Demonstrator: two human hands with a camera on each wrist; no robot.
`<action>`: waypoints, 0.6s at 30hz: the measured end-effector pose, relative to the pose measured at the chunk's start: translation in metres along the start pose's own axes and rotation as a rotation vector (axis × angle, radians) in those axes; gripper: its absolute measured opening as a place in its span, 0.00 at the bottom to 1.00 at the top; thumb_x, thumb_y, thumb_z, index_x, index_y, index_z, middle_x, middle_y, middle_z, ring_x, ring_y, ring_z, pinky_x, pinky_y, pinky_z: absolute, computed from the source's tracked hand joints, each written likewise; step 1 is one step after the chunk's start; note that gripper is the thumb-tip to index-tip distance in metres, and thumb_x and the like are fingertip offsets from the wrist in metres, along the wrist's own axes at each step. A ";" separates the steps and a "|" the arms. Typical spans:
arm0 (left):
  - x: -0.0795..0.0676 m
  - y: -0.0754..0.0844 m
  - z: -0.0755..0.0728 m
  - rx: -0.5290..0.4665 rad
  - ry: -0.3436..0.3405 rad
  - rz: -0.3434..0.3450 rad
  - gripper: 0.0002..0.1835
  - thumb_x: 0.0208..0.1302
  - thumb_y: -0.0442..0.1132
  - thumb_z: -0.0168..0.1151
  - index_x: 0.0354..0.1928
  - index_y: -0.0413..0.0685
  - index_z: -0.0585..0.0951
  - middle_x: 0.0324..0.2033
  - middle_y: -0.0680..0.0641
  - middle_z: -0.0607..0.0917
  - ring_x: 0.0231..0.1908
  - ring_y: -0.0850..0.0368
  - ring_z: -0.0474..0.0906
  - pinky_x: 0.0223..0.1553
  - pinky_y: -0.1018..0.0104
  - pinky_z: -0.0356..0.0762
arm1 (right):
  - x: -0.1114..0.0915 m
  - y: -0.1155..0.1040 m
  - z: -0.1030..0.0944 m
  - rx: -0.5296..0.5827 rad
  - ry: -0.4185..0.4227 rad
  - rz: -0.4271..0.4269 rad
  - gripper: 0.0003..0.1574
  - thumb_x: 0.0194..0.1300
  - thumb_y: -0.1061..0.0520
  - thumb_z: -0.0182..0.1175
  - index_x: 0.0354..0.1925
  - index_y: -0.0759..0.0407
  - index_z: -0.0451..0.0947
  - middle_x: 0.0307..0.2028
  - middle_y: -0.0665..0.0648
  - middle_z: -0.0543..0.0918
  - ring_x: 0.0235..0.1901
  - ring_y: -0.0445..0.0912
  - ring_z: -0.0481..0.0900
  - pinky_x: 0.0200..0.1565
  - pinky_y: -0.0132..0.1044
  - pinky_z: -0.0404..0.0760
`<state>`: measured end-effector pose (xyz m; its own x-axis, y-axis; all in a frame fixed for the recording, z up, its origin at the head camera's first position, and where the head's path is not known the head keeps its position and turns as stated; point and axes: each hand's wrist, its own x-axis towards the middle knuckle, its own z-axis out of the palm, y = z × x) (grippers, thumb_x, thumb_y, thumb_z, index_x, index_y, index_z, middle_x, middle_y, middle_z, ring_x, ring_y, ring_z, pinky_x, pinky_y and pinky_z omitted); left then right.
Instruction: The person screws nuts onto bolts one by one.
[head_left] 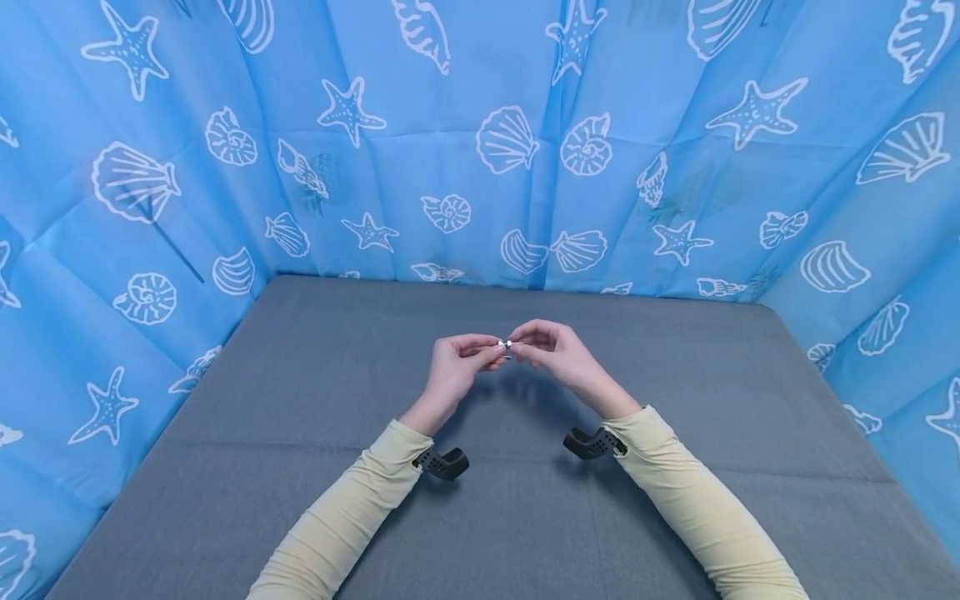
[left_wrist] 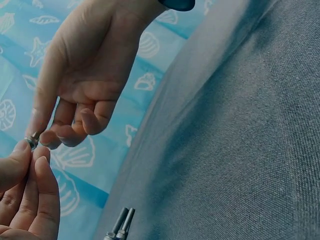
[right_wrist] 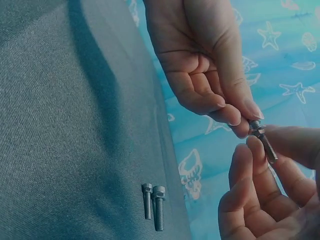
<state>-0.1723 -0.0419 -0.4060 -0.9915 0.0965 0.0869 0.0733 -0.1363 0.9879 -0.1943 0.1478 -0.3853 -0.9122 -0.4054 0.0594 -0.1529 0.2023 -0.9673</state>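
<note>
Both hands meet above the grey table around a small metal bolt (right_wrist: 270, 150) with a nut (right_wrist: 257, 131) near its head. My left hand (head_left: 455, 364) pinches the bolt's head end between thumb and fingertips. From the other side, my right hand (head_left: 557, 353) holds the bolt at the nut with its fingertips; its fingers partly hide the threaded shank in the head view. Two more metal bolts, a thinner bolt (right_wrist: 147, 201) and a thicker bolt (right_wrist: 159, 210), lie side by side on the table below the hands.
The grey cloth-covered table (head_left: 525, 517) extends on all sides of the hands. A blue curtain (head_left: 465, 100) with white shells and starfish encloses its back and sides. Dark curved straps (head_left: 444, 463) stick out beneath both wrists.
</note>
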 end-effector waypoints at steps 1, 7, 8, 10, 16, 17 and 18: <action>0.000 0.000 0.000 0.000 -0.002 0.003 0.13 0.60 0.34 0.66 0.44 0.30 0.83 0.34 0.41 0.87 0.34 0.52 0.85 0.44 0.50 0.81 | 0.000 0.000 0.000 -0.006 0.003 -0.004 0.13 0.67 0.57 0.60 0.47 0.65 0.78 0.40 0.66 0.81 0.40 0.64 0.78 0.33 0.43 0.78; 0.001 0.000 0.002 0.004 0.000 0.009 0.11 0.60 0.34 0.66 0.42 0.33 0.84 0.34 0.41 0.87 0.34 0.52 0.85 0.43 0.51 0.81 | 0.001 0.001 0.002 -0.072 0.027 0.020 0.18 0.70 0.49 0.56 0.42 0.63 0.80 0.34 0.65 0.81 0.37 0.69 0.73 0.35 0.49 0.76; 0.002 0.000 0.002 0.004 0.001 0.008 0.11 0.60 0.33 0.66 0.42 0.33 0.84 0.34 0.41 0.87 0.34 0.52 0.85 0.43 0.51 0.81 | 0.000 0.001 0.002 -0.069 0.030 0.022 0.18 0.71 0.48 0.56 0.42 0.63 0.79 0.34 0.66 0.81 0.37 0.70 0.72 0.35 0.50 0.76; 0.002 0.000 0.002 0.006 0.002 0.014 0.12 0.60 0.33 0.66 0.42 0.32 0.84 0.34 0.41 0.87 0.34 0.52 0.85 0.43 0.51 0.81 | 0.000 0.002 0.002 -0.052 0.033 0.021 0.17 0.70 0.49 0.56 0.43 0.63 0.79 0.36 0.68 0.80 0.38 0.69 0.73 0.36 0.50 0.76; 0.001 0.004 0.002 0.011 -0.004 0.018 0.10 0.60 0.34 0.66 0.42 0.34 0.84 0.34 0.40 0.87 0.35 0.49 0.85 0.42 0.52 0.82 | 0.000 0.002 0.001 -0.044 0.024 -0.013 0.14 0.68 0.54 0.60 0.44 0.63 0.79 0.40 0.71 0.80 0.39 0.61 0.78 0.36 0.49 0.78; 0.001 0.004 0.002 0.010 -0.003 0.016 0.10 0.60 0.34 0.66 0.41 0.34 0.84 0.34 0.40 0.87 0.35 0.49 0.85 0.42 0.52 0.82 | 0.000 0.002 0.002 -0.050 0.021 -0.016 0.14 0.69 0.53 0.59 0.44 0.64 0.79 0.39 0.71 0.80 0.38 0.63 0.77 0.36 0.49 0.78; 0.001 0.003 0.002 0.011 0.000 0.013 0.10 0.60 0.33 0.66 0.41 0.33 0.84 0.34 0.40 0.87 0.35 0.49 0.85 0.42 0.52 0.82 | 0.000 0.002 0.003 -0.054 0.020 -0.014 0.15 0.70 0.52 0.58 0.43 0.64 0.79 0.38 0.72 0.79 0.38 0.65 0.76 0.35 0.50 0.77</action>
<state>-0.1730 -0.0398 -0.4023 -0.9905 0.0952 0.0997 0.0872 -0.1271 0.9880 -0.1935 0.1460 -0.3884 -0.9173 -0.3905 0.0780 -0.1851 0.2447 -0.9518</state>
